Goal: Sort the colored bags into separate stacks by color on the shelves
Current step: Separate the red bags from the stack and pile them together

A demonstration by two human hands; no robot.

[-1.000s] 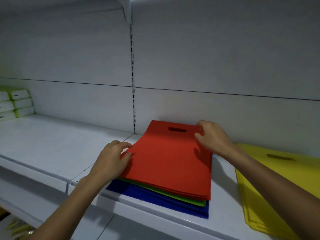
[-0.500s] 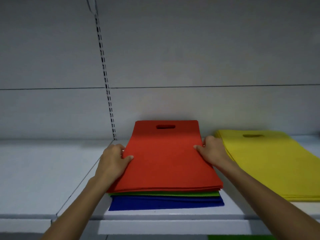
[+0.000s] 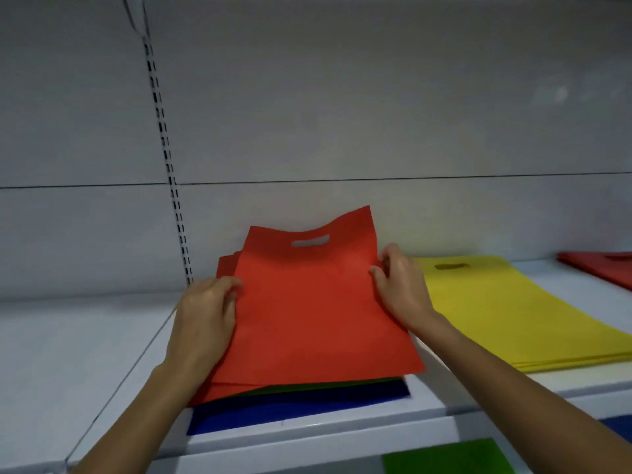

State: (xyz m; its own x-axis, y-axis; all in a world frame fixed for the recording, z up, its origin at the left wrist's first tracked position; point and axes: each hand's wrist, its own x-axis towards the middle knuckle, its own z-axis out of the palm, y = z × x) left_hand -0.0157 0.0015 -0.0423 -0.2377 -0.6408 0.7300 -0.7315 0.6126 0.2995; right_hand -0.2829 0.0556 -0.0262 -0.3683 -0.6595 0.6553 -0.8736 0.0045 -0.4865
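Note:
A red bag with a cut-out handle is lifted off the mixed pile, its far edge raised and its right corner curled up. My left hand grips its left edge and my right hand pinches its right edge. Under it lie more red bags, a thin green layer and blue bags. A yellow stack lies flat to the right. Another red stack sits at the far right edge.
The white shelf stretches to the left of the pile. A slotted upright runs up the grey back wall. On the shelf below, a green bag and a blue patch show.
Both hands have raised the top red bag off the pile, so its far edge stands up. The view shifted right, revealing the far red stack.

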